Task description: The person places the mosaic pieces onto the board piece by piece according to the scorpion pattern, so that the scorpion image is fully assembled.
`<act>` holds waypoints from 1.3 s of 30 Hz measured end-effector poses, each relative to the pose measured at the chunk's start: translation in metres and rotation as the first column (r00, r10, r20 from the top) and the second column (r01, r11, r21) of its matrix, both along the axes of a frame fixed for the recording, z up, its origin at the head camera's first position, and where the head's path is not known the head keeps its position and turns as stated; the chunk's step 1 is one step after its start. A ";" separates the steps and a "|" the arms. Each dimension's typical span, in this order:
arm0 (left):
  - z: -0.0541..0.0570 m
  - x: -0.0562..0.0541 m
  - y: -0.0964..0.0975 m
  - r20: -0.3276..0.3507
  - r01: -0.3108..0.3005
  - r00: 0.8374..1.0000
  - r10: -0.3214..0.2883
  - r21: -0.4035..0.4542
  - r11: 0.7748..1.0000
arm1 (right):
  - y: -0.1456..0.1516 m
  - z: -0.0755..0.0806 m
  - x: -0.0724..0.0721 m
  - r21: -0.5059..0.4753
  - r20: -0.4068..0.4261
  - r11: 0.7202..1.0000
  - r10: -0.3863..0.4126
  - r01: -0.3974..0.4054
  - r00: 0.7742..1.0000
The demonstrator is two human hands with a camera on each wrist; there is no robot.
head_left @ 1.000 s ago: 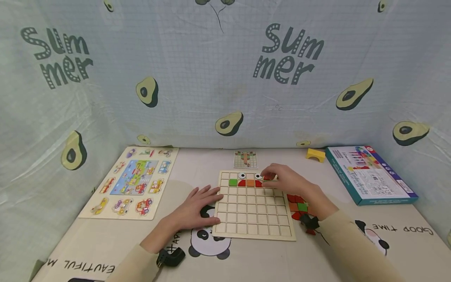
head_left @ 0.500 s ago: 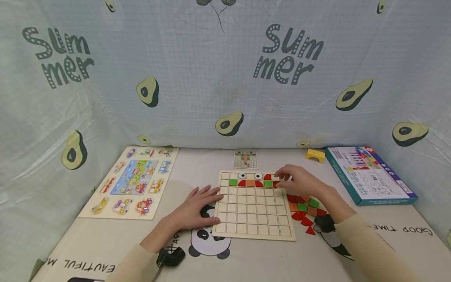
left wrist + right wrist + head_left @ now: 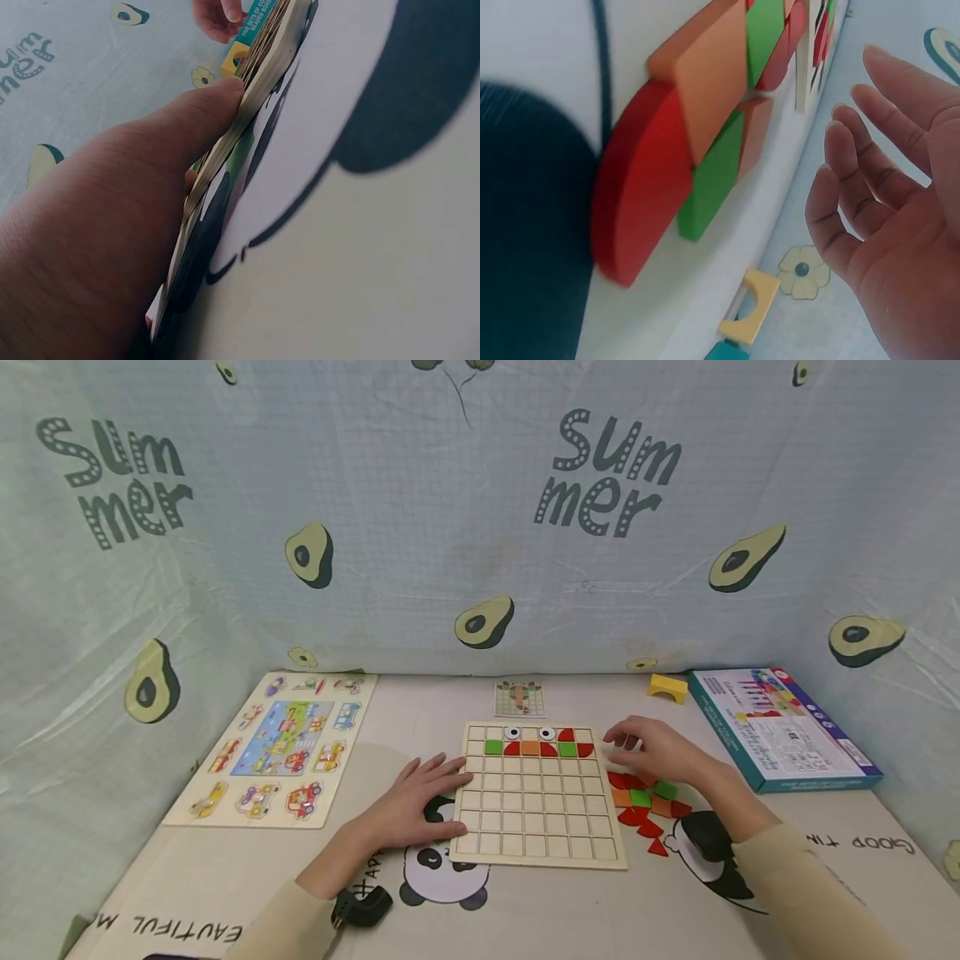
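While the left hand (image 3: 420, 806), fingers spread, touches the grid board (image 3: 536, 802) on the table (image 3: 540, 910), the empty right hand (image 3: 663, 752), fingers loosely bent, hovers near unplaced tiles (image 3: 640, 798), only the top two rows holding pieces (image 3: 530, 748).

Pale avocado-print curtains (image 3: 405, 560) lettered "Summer" hang along the far, left and right edges of the panda-print tablecloth (image 3: 555, 910) in soft light.

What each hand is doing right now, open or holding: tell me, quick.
Left hand: open, fingers and thumb touching the edge of the grid board.
Right hand: open, fingers loosely curled, holding nothing, near the loose tiles.
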State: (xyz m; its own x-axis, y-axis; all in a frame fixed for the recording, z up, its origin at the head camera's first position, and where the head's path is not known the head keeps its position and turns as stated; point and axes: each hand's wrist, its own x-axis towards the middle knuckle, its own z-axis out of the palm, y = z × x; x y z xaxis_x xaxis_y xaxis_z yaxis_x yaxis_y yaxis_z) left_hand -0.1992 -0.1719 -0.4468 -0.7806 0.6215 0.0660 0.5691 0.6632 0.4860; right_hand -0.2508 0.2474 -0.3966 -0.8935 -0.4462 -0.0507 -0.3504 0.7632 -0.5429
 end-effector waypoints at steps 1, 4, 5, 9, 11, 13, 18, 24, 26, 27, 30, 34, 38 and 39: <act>0.000 0.000 0.000 0.000 -0.001 1.000 0.001 -0.001 1.000 | 0.001 0.000 0.001 -0.001 -0.004 1.000 0.002 -0.002 1.000; 0.000 0.000 0.000 0.000 -0.001 1.000 0.001 0.001 1.000 | 0.005 -0.001 0.002 0.000 0.001 1.000 -0.001 0.001 1.000; 0.000 0.000 0.000 -0.001 -0.001 1.000 0.001 0.001 1.000 | 0.006 -0.001 0.002 0.001 0.010 1.000 -0.003 0.003 1.000; 0.000 0.000 -0.001 0.000 -0.001 1.000 0.001 -0.003 1.000 | 0.007 -0.004 0.005 0.004 0.062 1.000 -0.011 0.011 0.998; 0.000 0.000 -0.001 0.000 -0.001 1.000 0.001 -0.006 1.000 | 0.007 -0.005 0.007 0.008 0.077 1.000 -0.008 0.007 0.997; 0.000 0.000 -0.001 0.000 0.000 1.000 0.000 -0.005 1.000 | 0.006 -0.006 0.008 0.012 0.083 1.000 -0.001 0.000 0.997; 0.000 0.000 -0.001 0.003 -0.001 1.000 0.001 0.001 1.000 | 0.003 -0.009 0.011 0.015 0.088 1.000 0.015 -0.016 0.996; -0.001 0.000 -0.001 -0.003 -0.001 1.000 0.001 -0.004 1.000 | 0.001 -0.011 0.011 0.021 0.096 0.999 0.040 -0.042 0.995; -0.001 0.000 0.000 -0.005 -0.002 1.000 0.002 -0.003 1.000 | 0.002 -0.011 0.011 0.024 0.095 0.999 0.042 -0.044 0.995; -0.001 0.000 0.000 -0.006 -0.002 1.000 0.002 -0.002 1.000 | 0.002 -0.011 0.011 0.025 0.094 0.999 0.043 -0.046 0.995; -0.001 0.000 0.000 -0.010 0.001 1.000 -0.001 0.003 1.000 | 0.003 -0.010 0.010 0.031 0.096 0.999 0.034 -0.038 0.995; -0.001 0.000 0.000 -0.011 0.002 1.000 -0.002 0.002 1.000 | 0.005 -0.008 0.010 0.031 0.098 0.999 0.033 -0.036 0.995; -0.001 0.000 0.000 -0.008 -0.004 1.000 0.004 -0.002 1.000 | 0.007 -0.008 0.010 0.034 0.100 0.999 0.023 -0.027 0.995; -0.001 0.000 0.000 -0.008 -0.005 1.000 0.005 -0.002 1.000 | 0.007 -0.008 0.010 0.037 0.101 0.999 0.016 -0.020 0.995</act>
State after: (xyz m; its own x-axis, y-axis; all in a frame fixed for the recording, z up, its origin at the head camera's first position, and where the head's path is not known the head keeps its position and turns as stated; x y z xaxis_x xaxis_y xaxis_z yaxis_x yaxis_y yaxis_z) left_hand -0.1988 -0.1723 -0.4481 -0.7833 0.6176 0.0706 0.5695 0.6673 0.4800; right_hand -0.2412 0.2547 -0.4050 -0.8750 -0.4580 -0.1568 -0.3092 0.7781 -0.5468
